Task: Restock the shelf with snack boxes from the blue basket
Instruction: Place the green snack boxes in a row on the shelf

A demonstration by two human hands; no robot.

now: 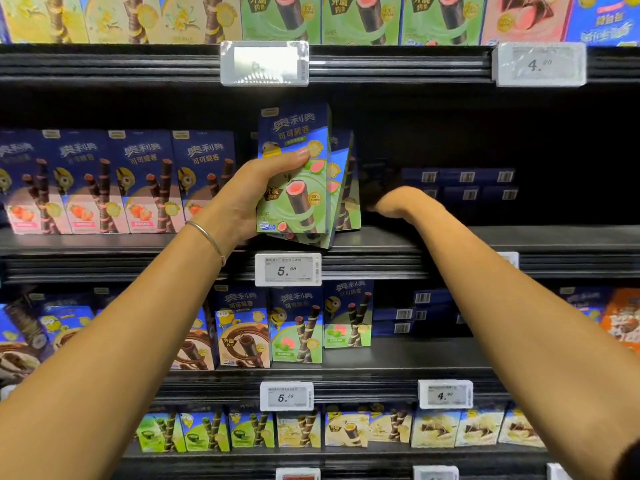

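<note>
My left hand (242,199) is shut on a blue-and-green snack box (298,140), held upright at the front edge of the middle shelf (450,240). More boxes of the same kind sit behind it, one of them (346,188) leaning to the right. My right hand (391,202) reaches into the dark gap to the right of these boxes; its fingers are hidden in the shadow, so its grip cannot be made out. The blue basket is out of view.
Blue-and-pink boxes (117,181) fill the middle shelf's left side. Flat-stacked blue boxes (464,185) lie deep at the right. Price tags (287,270) hang on the shelf edges. Shelves above and below hold more snack boxes.
</note>
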